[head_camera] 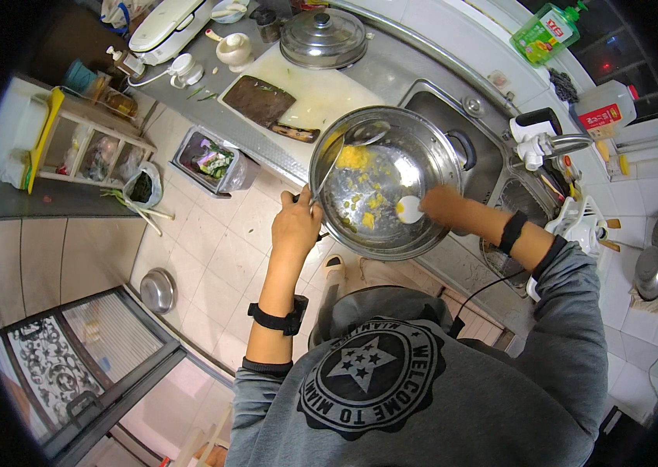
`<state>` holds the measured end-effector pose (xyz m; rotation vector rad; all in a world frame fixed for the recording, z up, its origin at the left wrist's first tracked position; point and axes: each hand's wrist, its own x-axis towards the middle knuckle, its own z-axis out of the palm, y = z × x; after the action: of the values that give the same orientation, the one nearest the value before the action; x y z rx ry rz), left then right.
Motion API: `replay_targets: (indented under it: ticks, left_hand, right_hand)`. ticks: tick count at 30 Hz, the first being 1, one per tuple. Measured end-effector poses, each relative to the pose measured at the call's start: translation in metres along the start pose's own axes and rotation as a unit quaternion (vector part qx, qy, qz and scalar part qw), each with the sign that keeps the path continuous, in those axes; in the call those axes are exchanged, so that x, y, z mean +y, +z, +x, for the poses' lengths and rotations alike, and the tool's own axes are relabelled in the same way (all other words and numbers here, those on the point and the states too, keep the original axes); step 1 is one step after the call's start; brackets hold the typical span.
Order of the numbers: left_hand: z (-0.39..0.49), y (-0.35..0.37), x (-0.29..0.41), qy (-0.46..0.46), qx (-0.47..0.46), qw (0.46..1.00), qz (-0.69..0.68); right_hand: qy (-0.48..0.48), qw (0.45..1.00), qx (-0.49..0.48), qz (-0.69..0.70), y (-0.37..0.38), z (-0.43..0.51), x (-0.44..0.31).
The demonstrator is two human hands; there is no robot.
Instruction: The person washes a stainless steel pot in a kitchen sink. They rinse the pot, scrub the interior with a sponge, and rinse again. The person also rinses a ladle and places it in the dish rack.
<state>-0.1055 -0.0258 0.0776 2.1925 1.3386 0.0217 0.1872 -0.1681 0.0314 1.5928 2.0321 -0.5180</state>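
Note:
A large stainless steel pot [387,245] sits before me, over the counter edge beside the sink. Yellow mashed food [354,157] lies inside it, with smaller bits scattered across the bottom. My left hand [298,223] is at the pot's left rim, closed around the handle of a metal ladle [371,135]. The ladle's bowl rests against the far inner wall. Whether this hand also grips the pot's near handle is hidden. My right hand [443,205], slightly blurred, is over the pot's right side, holding a small white spoon [409,209] with yellow food on its edge.
Behind the pot, a dark cleaver [259,100] lies on a white cutting board [329,93]. A lidded pan [323,39] stands farther back. The sink [431,105] and faucet [534,149] are at right. A waste bin [212,160] and metal bowl [157,290] occupy the floor at left.

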Motion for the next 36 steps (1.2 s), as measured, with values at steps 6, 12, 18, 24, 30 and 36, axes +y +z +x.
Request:
replay_targets:
  ticks: [6,12,18,24,30,36]
  left_hand:
    - [-0.001,0.0,0.0,0.001,0.005,1.0,0.011]
    - [0.0,0.001,-0.001,0.006,0.001,1.0,0.007]
    - [0.001,0.001,-0.001,0.001,0.01,1.0,0.004]
    - [0.0,0.001,0.0,0.0,0.002,1.0,0.006]
    - [-0.001,-0.001,0.0,0.007,0.005,1.0,0.012]
    - [-0.001,-0.002,0.001,0.006,0.001,1.0,0.004]
  right_hand:
    - [-0.071,0.993,0.047,0.085,0.007,0.052,-0.075]
    - [0.061,0.954,0.143,0.256,-0.048,0.109,-0.055]
    - [0.022,0.995,-0.001,0.1,-0.031,0.004,-0.02]
    - [0.104,0.984,0.075,0.125,-0.018,0.054,-0.042]
    - [0.06,0.986,0.069,0.143,-0.035,0.04,-0.018]
    - [0.039,0.988,0.071,0.134,-0.004,0.043,-0.066]
